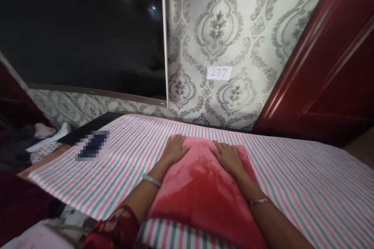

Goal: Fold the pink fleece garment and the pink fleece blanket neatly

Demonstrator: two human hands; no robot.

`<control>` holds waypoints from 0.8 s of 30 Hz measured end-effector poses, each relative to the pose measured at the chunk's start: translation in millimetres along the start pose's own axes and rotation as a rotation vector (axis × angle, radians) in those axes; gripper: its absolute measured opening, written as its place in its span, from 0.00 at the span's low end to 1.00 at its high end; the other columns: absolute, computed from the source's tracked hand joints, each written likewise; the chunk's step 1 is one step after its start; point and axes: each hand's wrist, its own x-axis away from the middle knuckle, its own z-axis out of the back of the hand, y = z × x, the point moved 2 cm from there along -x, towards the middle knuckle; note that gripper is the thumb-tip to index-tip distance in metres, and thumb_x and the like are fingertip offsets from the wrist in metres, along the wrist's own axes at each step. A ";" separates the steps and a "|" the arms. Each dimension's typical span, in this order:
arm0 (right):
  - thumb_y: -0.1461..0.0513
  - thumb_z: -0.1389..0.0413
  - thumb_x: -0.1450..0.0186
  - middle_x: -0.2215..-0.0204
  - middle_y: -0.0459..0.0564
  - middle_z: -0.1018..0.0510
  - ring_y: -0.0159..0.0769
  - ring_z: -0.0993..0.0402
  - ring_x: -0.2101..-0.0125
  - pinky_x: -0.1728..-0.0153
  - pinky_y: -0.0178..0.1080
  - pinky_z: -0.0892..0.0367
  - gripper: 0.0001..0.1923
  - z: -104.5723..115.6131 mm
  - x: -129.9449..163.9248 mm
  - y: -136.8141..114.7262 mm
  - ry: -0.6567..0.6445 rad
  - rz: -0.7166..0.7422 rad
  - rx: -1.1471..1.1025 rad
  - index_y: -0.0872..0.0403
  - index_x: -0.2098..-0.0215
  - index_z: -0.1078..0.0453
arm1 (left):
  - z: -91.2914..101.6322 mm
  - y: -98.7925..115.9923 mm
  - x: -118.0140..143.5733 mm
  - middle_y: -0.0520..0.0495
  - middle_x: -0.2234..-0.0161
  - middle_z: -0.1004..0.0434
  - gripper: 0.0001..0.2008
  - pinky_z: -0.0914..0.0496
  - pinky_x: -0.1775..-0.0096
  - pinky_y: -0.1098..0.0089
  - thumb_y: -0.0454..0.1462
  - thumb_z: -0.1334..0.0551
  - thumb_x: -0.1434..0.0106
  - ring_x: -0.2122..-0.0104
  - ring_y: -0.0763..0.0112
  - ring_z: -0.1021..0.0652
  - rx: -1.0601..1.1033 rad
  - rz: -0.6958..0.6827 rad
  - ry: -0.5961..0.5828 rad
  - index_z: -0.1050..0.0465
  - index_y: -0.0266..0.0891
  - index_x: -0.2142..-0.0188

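A red and pink plush cloth (204, 186) lies spread over a striped sheet (122, 151), its near edge toward me. On its far left corner rests my left hand (175, 149), palm down with the fingers stretched out. My right hand (228, 157) lies flat on the far right part of the same cloth, fingers also extended. Neither hand grips anything that I can see. The cloth's surface shows lighter pink and darker red patches between my arms.
A large dark television screen (84, 35) stands at the back left. Behind the table are patterned wallpaper (217, 27) with a paper label (219, 72) and a red wooden door panel (327, 66). A blurred dark object (92, 146) lies at the left; clothes (48, 144) are piled beyond it.
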 end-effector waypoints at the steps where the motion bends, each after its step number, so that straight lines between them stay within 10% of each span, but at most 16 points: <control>1: 0.51 0.61 0.26 0.44 0.58 0.25 0.50 0.31 0.44 0.45 0.51 0.42 0.27 -0.1 -0.1 0.2 -0.008 0.002 0.003 0.52 0.35 0.38 | 0.6 1.0 1.8 0.37 0.30 0.46 0.33 0.56 0.33 0.48 0.51 0.54 0.29 0.31 0.55 0.47 0.002 0.018 0.011 0.45 0.36 0.32; 13: 0.47 0.62 0.29 0.39 0.55 0.29 0.53 0.35 0.39 0.41 0.60 0.43 0.31 -7.5 -6.1 65.9 -0.186 -0.167 -0.006 0.52 0.38 0.33 | -0.9 2.0 11.2 0.37 0.29 0.51 0.37 0.54 0.37 0.38 0.58 0.50 0.34 0.30 0.38 0.55 0.122 0.146 0.058 0.44 0.44 0.32; 24: 0.45 0.61 0.32 0.45 0.58 0.24 0.51 0.31 0.43 0.39 0.52 0.41 0.33 -39.8 -2.4 95.2 -0.009 -0.170 -0.217 0.55 0.43 0.30 | -5.7 -7.5 4.4 0.40 0.28 0.53 0.35 0.50 0.37 0.39 0.55 0.50 0.33 0.31 0.35 0.55 0.279 0.229 -0.001 0.42 0.45 0.32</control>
